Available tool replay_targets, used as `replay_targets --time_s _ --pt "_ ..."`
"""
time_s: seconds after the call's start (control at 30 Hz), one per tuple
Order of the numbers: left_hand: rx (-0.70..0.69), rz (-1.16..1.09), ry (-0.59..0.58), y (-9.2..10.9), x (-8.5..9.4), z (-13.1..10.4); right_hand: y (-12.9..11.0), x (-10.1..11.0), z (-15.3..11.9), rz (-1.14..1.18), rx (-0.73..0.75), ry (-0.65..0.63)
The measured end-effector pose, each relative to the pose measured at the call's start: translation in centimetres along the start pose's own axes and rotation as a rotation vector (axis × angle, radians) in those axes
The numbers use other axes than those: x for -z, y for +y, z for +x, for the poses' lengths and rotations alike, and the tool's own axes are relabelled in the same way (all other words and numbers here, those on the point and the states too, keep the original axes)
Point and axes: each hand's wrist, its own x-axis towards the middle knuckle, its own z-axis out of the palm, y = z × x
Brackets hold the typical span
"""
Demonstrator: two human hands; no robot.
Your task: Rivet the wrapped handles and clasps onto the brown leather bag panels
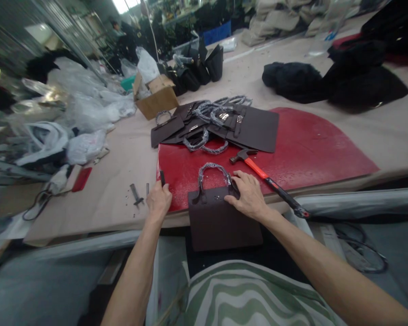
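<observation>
Beige covering spread over the workbench (122, 156) in a crowded workshop whose far side came through to me blurred. Leftmost, I saw heaped clear plastic wrapping (85, 104), then a small red block (82, 179) and a dark metal tool (136, 194) lying loose. Just right of that tool, the left hand (159, 199) was closed around a short dark rod (162, 177) that stuck up above the fist. Beyond it sat an open cardboard box (158, 102). Nearest me, a dark brown bag (224, 224) lay across the bench's front edge, its plastic-wrapped handle (212, 166) pointing toward a pile of similar bags (258, 129). Well apart from the left, the right hand (248, 192) gripped the bag's upper right corner at the handle's base, thumb on the front panel. Beside that hand, a claw hammer (263, 174) rested on a red mat (313, 145); farther right lay bunched black cloth (357, 83).
</observation>
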Motion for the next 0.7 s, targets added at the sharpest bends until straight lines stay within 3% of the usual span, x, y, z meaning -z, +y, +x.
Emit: replay_targets --time_s 0.27,0.43,0.7 --pt "-0.253 0.068 0.111 -1.3 -2.0 -1.0 -2.1 -1.0 2.0 -0.002 -0.228 0.115" --pt "-0.292 0.072 0.150 -2.0 -2.5 -1.3 -3.3 -0.7 2.7 0.055 -0.293 0.159" --pt "-0.298 0.017 0.191 -2.4 -2.7 -1.6 -0.7 2.5 0.3 0.433 -0.253 0.218"
